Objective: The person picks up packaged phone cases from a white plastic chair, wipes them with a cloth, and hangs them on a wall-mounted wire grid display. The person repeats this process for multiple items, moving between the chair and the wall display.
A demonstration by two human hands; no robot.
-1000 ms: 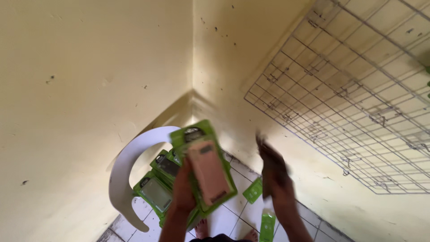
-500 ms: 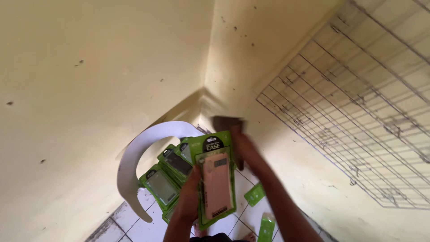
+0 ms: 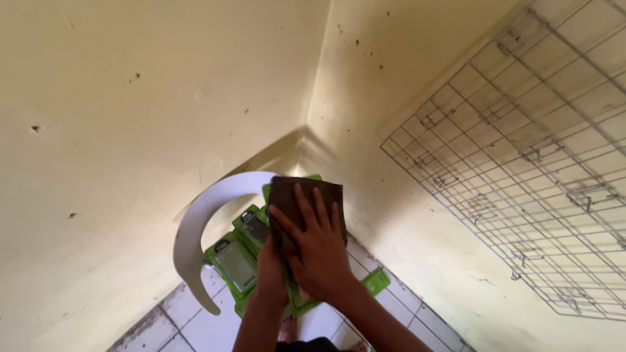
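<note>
My left hand (image 3: 269, 272) holds a green phone-case package (image 3: 298, 305) up from below; most of the package is hidden by my hands. My right hand (image 3: 317, 251) lies flat on top of it with fingers spread, pressing a dark brown cloth (image 3: 285, 190) against the package's face. Both hands are above the seat of a white plastic chair (image 3: 193, 229), where several more green packages lie, one with a grey case (image 3: 235, 264) and another (image 3: 255, 225) behind it.
A further green package (image 3: 377, 281) lies on the white tiled floor (image 3: 184, 320) by the right wall. A white wire grid panel (image 3: 529, 163) hangs on that wall. Yellow walls meet in a corner (image 3: 312, 124) behind the chair.
My right hand came in from the right with the brown cloth and now covers the top of the held package, hiding its pink case. The view has tilted down slightly.
</note>
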